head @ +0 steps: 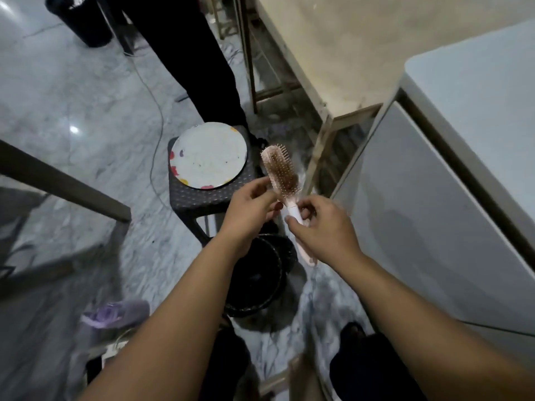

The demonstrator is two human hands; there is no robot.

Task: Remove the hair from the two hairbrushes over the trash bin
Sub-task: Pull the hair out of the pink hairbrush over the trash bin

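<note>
Above the round black trash bin (pixel 254 279), pale pink plastic paddle hairbrush (pixel 282 175) points to 11 o'clock. Right hand (pixel 324 227) grips its handle; left hand (pixel 252 212) pinches at the bristle base. Light, rigid; matted hair likely lifts from the edge.

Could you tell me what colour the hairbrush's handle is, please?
Pale pink; the hairbrush shows in the head view, the only one.

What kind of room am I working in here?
Probably a home kitchen or dining corner: a white fridge stands at the right, a flowered plate sits on a dark stool, and a black trash bin stands on the marble-patterned floor below the hands.
</note>
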